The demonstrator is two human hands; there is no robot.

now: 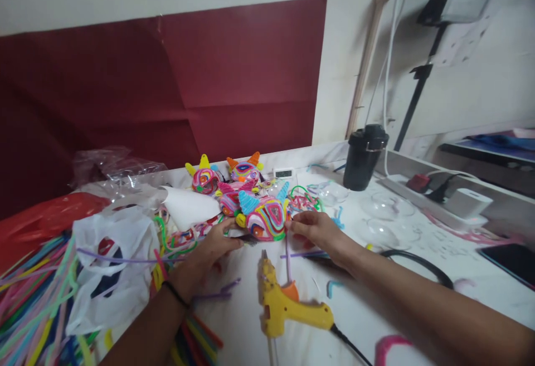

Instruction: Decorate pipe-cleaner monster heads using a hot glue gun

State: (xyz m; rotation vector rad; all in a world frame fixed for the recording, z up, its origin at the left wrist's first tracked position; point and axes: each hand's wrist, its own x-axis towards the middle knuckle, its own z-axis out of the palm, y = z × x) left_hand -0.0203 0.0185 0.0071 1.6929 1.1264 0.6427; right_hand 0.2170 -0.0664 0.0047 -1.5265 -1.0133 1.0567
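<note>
- Multicoloured pipe-cleaner ball figure (266,218) sits at frame centre on the white table (368,310), between both hands.
- Left hand (211,249) comes in from lower left, palm down, fingers stretched toward the figure's lower left edge; fingertips touch or sit just beside it. Not clenched; whether it actually grips the figure, cannot tell.
- Right hand (317,231) comes in from lower right, forearm running diagonally across the frame, fingers curled, tips pinched at the figure's right side. Looks like a pinch on the figure's edge or a strand there; exact contact hidden.
- Black band (175,293) on the left wrist.
- Yellow glue gun (284,305) lies on the table below centre, nozzle pointing up toward the figure, near both hands, touched by neither. One glue gun.
- Figures counted: four in all, the one between the hands plus three finished figures (228,179) just behind it.
- Loose pipe cleaners (29,299) piled at lower left, too many to count.
- One white plastic bag (111,266) left of the left hand.
- One black cup (364,157) at upper right of centre.
- Clear plastic half-shells (382,218) right of the right hand, at least three.
</note>
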